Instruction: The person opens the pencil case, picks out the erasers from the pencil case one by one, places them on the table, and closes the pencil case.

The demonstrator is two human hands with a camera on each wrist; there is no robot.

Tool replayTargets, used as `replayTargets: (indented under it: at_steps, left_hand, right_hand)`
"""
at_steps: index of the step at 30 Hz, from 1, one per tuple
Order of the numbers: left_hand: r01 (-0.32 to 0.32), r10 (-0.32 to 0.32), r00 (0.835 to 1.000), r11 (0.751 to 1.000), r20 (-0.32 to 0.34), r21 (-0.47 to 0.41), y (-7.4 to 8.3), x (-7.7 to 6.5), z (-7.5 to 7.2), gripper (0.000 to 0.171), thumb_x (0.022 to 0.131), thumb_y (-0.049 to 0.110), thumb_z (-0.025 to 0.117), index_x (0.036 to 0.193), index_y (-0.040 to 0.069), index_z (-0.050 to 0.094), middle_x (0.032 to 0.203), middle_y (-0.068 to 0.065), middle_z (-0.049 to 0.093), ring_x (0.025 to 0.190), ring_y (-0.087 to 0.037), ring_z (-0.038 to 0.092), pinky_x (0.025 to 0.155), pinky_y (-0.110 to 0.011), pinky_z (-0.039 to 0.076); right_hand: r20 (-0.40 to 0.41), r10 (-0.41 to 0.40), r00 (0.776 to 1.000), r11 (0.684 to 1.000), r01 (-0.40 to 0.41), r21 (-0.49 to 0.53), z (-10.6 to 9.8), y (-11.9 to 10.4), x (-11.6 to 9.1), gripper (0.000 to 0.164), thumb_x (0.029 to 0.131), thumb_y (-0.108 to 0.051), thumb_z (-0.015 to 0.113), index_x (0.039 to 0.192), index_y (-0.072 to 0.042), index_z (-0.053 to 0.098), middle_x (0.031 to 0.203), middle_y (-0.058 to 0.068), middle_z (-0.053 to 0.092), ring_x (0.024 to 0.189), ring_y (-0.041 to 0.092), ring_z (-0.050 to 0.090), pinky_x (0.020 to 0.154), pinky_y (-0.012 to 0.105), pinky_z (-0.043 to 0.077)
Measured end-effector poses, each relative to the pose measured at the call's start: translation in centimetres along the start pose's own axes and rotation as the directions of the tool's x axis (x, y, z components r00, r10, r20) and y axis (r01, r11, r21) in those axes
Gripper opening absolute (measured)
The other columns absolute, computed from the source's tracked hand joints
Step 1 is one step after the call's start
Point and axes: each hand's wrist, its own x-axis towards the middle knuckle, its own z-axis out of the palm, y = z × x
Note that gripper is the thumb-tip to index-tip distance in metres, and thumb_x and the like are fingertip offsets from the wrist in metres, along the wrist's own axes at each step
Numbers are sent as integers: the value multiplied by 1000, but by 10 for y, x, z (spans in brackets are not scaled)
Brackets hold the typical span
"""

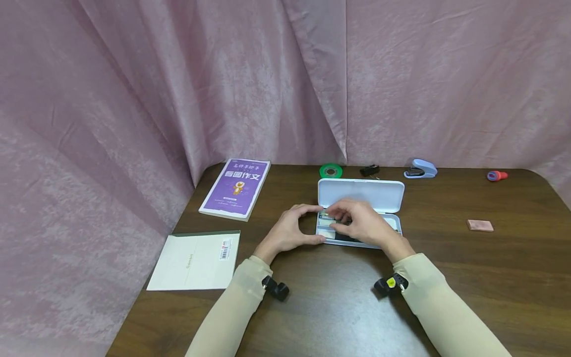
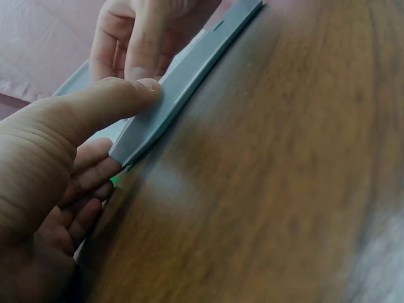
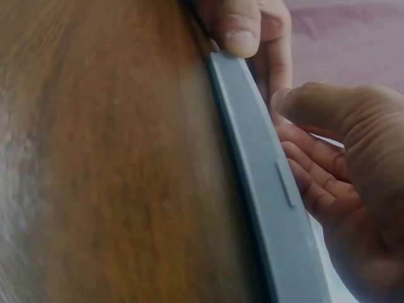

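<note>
A white pencil case (image 1: 361,194) lies on the table with its lid raised at the back. My left hand (image 1: 291,229) grips its left end, thumb against the front wall (image 2: 164,110) and fingers round toward the back. My right hand (image 1: 360,222) reaches into the tray from above, over its left part. In the right wrist view the right thumb (image 3: 309,104) is above the case's front wall (image 3: 259,164), and the fingertips dip behind that wall. Whether those fingers pinch something I cannot tell. Pale compartments (image 1: 327,234) show between the two hands.
To the left lie a purple book (image 1: 236,188) and a pale notebook (image 1: 196,263). Along the back are a green tape roll (image 1: 330,171), a small black object (image 1: 369,170), a blue stapler (image 1: 421,168) and a red-and-blue item (image 1: 496,175). A pinkish block (image 1: 480,225) lies right.
</note>
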Motion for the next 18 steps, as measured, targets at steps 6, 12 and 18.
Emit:
replayTargets:
  at_steps: [6,12,18]
  left_hand:
    - [-10,10,1000,1000,3,-5,1,0,0,77,84,44,99,153,30,67,158,-1,62,149,-25,53,126,-50,43]
    - [-14,14,1000,1000,0,-17,3,-1,-1,77,85,44,99,153,29,67,158,-2,62,153,-26,51,128,-52,40]
    - [-14,14,1000,1000,0,-16,2,-1,-1,77,85,43,99,153,29,67,159,-1,61,153,-26,50,128,-52,40]
  right_hand:
    - [20,4,1000,999,-3,-41,2,-2,0,27,93,-5,89,119,-3,81,108,5,80,94,21,73,84,40,63]
    - [19,-28,999,995,30,-96,3,-5,1,26,91,-4,89,116,-4,83,100,3,78,89,18,73,79,39,63]
    - [42,-53,998,989,58,-136,7,-5,2,28,93,-2,87,120,0,82,101,5,75,90,20,71,79,39,61]
